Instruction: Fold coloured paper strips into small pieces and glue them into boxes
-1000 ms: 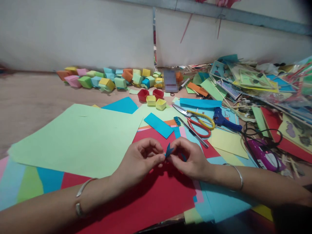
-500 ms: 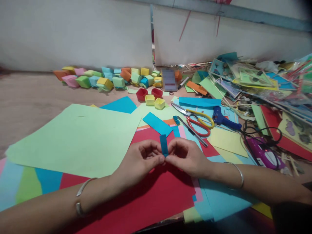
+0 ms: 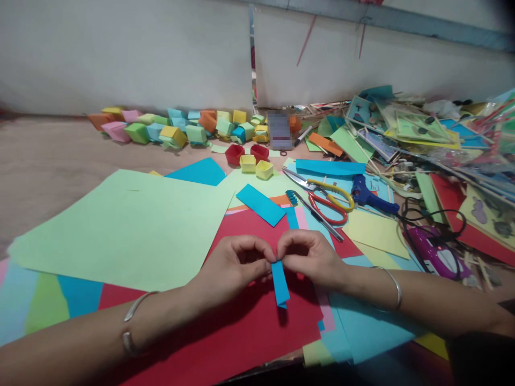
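Observation:
A narrow blue paper strip (image 3: 281,284) hangs towards me from the fingertips of both hands, its lower end folded over. My left hand (image 3: 241,262) pinches one side of its top end, thumb and forefinger together. From the other side my right hand (image 3: 311,257) pinches the same end. Below them lies a red paper sheet (image 3: 241,327). Just beyond my fingers is a flat blue paper rectangle (image 3: 260,205). Scissors (image 3: 328,201) with red and yellow handles rest to the right, beside a slim cutter or pen (image 3: 322,217) and small folded blue pieces (image 3: 291,197).
A large pale green sheet (image 3: 124,230) spreads on the left. Folded paper boxes (image 3: 173,136) line the back, with small red and yellow ones (image 3: 248,162) in front. On the right are a blue glue gun (image 3: 372,197), its black cord, a purple device (image 3: 432,252) and piled craft scraps (image 3: 422,126).
The blue strip stood up from my fingertips before; now it points down towards me. Both hands have shifted only slightly and still pinch it.

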Demonstrator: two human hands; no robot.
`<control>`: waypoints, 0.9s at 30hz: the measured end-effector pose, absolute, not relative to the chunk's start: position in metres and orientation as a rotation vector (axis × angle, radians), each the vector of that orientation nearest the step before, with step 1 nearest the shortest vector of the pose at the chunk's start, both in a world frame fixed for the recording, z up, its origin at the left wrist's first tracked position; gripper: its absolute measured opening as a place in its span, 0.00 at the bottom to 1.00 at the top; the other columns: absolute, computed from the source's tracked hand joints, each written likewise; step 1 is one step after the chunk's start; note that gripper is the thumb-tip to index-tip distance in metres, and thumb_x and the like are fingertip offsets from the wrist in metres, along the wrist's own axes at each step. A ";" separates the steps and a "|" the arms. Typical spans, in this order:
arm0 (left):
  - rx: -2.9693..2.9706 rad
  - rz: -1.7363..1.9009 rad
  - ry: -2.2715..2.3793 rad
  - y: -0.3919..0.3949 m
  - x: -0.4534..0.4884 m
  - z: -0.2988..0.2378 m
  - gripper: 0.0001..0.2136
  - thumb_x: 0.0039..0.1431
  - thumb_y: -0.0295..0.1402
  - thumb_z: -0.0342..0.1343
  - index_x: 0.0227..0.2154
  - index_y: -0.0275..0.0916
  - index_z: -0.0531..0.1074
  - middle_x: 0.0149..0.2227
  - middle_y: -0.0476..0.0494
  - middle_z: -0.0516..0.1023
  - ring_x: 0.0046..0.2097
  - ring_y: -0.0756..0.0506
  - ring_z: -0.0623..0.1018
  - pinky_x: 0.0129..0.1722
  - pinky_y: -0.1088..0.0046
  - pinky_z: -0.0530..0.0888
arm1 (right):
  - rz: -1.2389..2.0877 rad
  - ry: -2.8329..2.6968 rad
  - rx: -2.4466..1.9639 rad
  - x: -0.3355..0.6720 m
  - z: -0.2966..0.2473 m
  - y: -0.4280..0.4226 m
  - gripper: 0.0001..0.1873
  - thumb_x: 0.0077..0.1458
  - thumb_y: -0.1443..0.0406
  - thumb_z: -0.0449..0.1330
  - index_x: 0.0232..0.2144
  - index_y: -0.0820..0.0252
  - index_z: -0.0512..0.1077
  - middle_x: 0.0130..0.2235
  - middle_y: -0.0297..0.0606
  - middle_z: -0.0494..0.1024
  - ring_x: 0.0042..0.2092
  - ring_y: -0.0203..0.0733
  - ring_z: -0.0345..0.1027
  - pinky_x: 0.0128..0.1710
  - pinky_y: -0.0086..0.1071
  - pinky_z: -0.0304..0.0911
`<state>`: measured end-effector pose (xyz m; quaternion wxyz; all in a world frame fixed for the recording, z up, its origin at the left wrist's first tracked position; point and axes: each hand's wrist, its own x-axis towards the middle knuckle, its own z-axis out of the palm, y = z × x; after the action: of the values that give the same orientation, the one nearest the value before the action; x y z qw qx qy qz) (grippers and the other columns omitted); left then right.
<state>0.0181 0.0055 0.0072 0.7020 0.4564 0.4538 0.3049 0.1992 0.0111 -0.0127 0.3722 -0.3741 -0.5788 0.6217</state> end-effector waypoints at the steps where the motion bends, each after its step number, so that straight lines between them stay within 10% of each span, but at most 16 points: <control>1: 1.022 0.669 1.012 0.006 0.018 0.006 0.07 0.45 0.32 0.66 0.23 0.36 0.74 0.19 0.51 0.73 0.23 0.51 0.72 0.25 0.75 0.70 | 1.609 -1.466 -0.974 0.199 -0.013 0.012 0.04 0.42 0.72 0.57 0.23 0.59 0.70 0.24 0.28 0.69 0.26 0.31 0.63 0.28 0.27 0.62; 27: 1.067 0.692 0.950 0.006 0.016 -0.001 0.15 0.46 0.36 0.68 0.26 0.37 0.65 0.20 0.56 0.71 0.21 0.55 0.70 0.22 0.80 0.66 | 0.889 -2.008 -0.728 0.204 -0.013 0.006 0.08 0.52 0.75 0.52 0.28 0.58 0.65 0.27 0.32 0.70 0.28 0.33 0.62 0.30 0.27 0.62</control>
<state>0.0164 0.0055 -0.0005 0.7012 0.4791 0.4268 0.3107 0.2035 0.0057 -0.0132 0.4022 -0.2882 -0.7946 0.3519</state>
